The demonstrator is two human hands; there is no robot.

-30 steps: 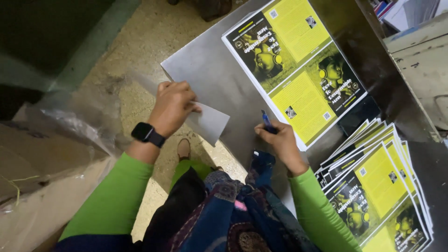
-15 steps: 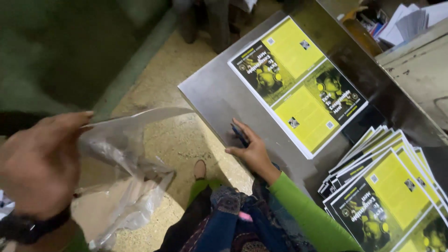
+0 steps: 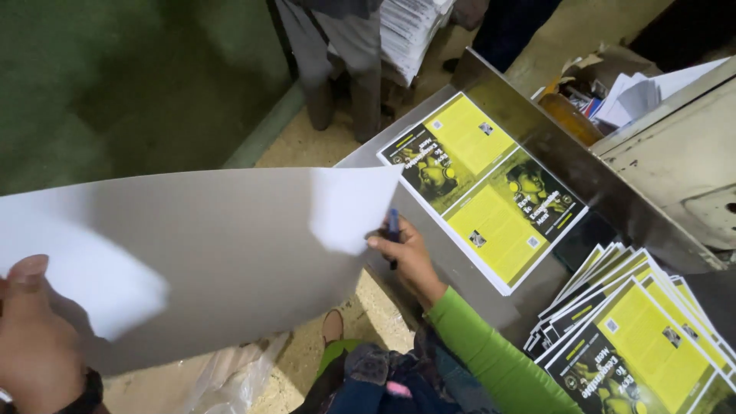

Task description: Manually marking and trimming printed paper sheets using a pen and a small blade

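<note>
We see the left hand [image 3: 34,337] at the lower left edge, its fingers clamped on the near corner of a large grey-white sheet [image 3: 207,253], thumb on top. The sheet is lifted off the counter [image 3: 460,272] and spreads across the left half of the view, bowed, with its far corner reaching over the counter's near edge just above the right hand [image 3: 402,253]. A dark band sits at the left wrist.

The right hand rests on the grey metal counter, fingers closed together around a dark blue pen [image 3: 393,226] that stands nearly upright in the grip. A bright green sleeve [image 3: 491,356] runs back from that hand toward the bottom of the view.

Just beyond the right hand a printed yellow-and-black sheet [image 3: 483,188] lies flat on the counter, set at an angle. At the lower right a fanned stack of similar prints [image 3: 636,330] lies well apart from the hand. Beside the counter's far side stands a person's legs [image 3: 337,69] on the floor, and crumpled clear plastic [image 3: 230,379] lies below the lifted sheet.
</note>
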